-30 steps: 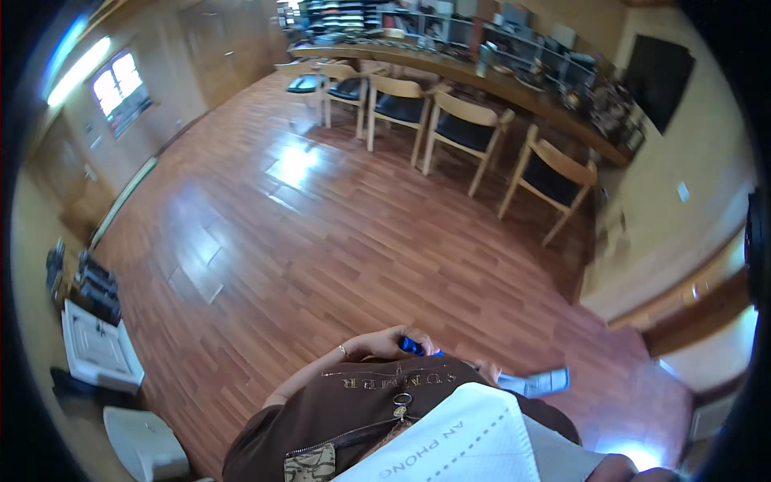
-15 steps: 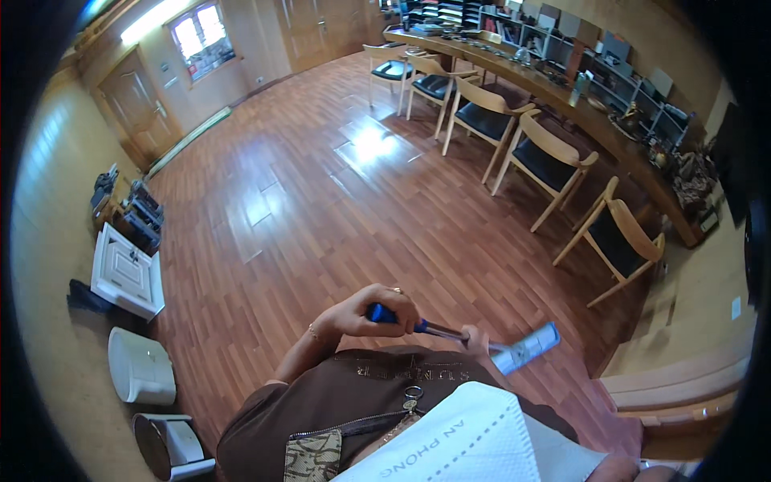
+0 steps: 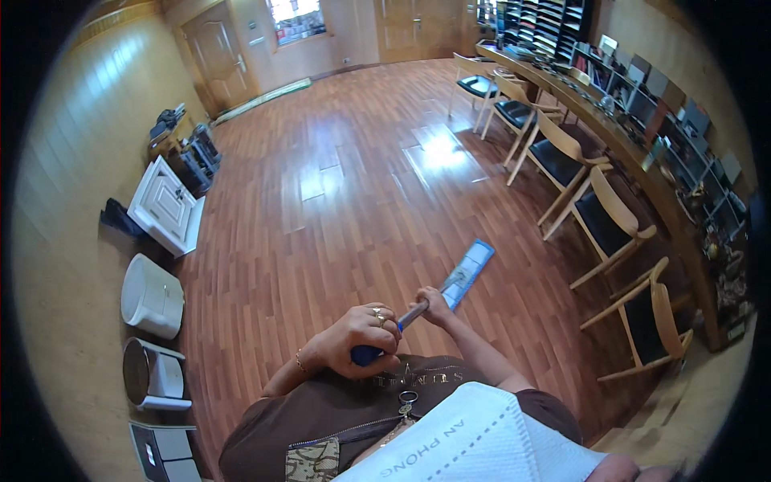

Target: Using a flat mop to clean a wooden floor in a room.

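A flat mop with a long blue-and-white head (image 3: 468, 275) and a metal handle (image 3: 414, 313) slants away from my body. Around the blue grip at the handle's near end, my left hand (image 3: 361, 336) is closed, rings on its fingers and a bracelet at the wrist. Farther down the handle, close to the mop head, my right hand (image 3: 434, 307) is wrapped around it. The mop head points away and to the right over the brown wood-look floor (image 3: 345, 249); whether it touches the boards I cannot tell.
Several wooden chairs with black seats (image 3: 606, 225) line a long wooden counter (image 3: 626, 140) at the right. Along the left wall stand a small white cabinet (image 3: 167, 205), a white rounded bin (image 3: 152, 296) and another white container (image 3: 157, 376). Closed doors (image 3: 217, 60) are at the back.
The view has turned left. The mop head has swung from my right side to out in front, and my right arm has reached forward. Both hands keep hold of the handle.
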`<action>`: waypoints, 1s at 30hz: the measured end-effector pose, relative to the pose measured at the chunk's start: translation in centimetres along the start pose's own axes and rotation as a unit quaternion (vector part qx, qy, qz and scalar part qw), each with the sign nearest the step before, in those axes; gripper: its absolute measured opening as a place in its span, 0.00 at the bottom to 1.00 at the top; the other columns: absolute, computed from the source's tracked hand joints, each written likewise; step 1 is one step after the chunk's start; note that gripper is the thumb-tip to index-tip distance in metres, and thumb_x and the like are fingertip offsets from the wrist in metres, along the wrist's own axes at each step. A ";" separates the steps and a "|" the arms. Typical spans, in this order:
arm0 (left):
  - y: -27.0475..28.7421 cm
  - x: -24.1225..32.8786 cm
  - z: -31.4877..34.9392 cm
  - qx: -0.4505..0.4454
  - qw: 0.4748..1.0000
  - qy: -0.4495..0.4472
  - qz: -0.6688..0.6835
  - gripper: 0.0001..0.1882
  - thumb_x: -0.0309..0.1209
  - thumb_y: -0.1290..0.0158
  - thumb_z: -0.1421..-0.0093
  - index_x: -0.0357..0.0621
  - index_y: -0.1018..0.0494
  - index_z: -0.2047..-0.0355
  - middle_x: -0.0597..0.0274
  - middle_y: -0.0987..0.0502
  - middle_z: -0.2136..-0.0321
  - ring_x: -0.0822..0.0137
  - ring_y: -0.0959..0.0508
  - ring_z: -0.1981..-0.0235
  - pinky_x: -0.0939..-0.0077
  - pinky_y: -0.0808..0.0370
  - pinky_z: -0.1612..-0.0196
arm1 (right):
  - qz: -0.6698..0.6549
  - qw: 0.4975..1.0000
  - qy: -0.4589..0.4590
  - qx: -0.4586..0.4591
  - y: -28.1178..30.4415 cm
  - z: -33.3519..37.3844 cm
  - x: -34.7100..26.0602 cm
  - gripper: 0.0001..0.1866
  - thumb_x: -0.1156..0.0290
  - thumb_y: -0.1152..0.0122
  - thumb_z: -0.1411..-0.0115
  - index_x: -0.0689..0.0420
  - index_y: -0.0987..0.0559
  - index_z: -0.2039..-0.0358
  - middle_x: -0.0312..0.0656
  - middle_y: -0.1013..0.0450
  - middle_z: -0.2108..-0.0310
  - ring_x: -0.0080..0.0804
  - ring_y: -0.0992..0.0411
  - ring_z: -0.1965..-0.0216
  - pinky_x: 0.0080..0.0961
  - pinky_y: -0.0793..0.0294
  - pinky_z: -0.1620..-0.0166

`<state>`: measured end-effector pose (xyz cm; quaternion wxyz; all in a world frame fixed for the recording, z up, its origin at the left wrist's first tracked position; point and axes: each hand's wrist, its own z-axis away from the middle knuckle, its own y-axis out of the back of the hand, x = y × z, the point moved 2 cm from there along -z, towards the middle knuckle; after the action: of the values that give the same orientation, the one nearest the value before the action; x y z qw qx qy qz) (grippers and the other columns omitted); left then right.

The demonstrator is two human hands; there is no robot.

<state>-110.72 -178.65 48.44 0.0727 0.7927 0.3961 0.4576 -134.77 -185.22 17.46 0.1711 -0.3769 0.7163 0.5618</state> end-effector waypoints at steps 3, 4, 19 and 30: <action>1.1 -1.2 -0.4 0.026 0.999 0.027 -0.020 0.09 0.26 0.40 0.53 0.45 0.31 0.80 0.61 0.28 0.78 0.56 0.27 0.72 0.63 0.33 0.63 | -0.023 0.999 0.031 -0.016 -1.2 -4.2 -0.8 0.20 0.60 0.25 0.56 0.55 0.24 0.66 0.45 0.28 0.67 0.44 0.29 0.62 0.36 0.30 0.56; 1.6 -2.2 -0.5 0.013 0.999 0.035 -0.035 0.10 0.26 0.40 0.53 0.45 0.32 0.81 0.60 0.29 0.78 0.56 0.28 0.72 0.63 0.34 0.63 | -0.033 0.999 0.037 0.000 -1.3 -5.2 -1.6 0.22 0.59 0.25 0.56 0.55 0.24 0.63 0.45 0.28 0.66 0.43 0.29 0.60 0.35 0.30 0.54; 10.5 -17.3 -6.4 -0.088 0.990 -0.097 -0.056 0.09 0.30 0.42 0.50 0.45 0.25 0.67 0.60 0.22 0.71 0.58 0.23 0.63 0.63 0.34 0.52 | -0.172 0.971 0.164 0.008 4.7 -19.9 -7.0 0.19 0.64 0.30 0.52 0.58 0.24 0.62 0.44 0.28 0.57 0.41 0.30 0.52 0.34 0.33 0.48; 17.3 -20.6 -5.7 -0.049 0.995 -0.073 0.042 0.11 0.35 0.43 0.54 0.45 0.32 0.79 0.58 0.27 0.83 0.53 0.24 0.81 0.46 0.39 0.86 | -0.216 0.958 0.181 0.052 -3.2 -26.0 4.0 0.19 0.63 0.28 0.53 0.57 0.24 0.64 0.43 0.27 0.58 0.41 0.29 0.53 0.35 0.33 0.48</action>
<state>-110.96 -205.99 46.17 0.1206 0.8356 0.3332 0.4199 -130.47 -211.15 20.67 0.1755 -0.6089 0.6646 0.3960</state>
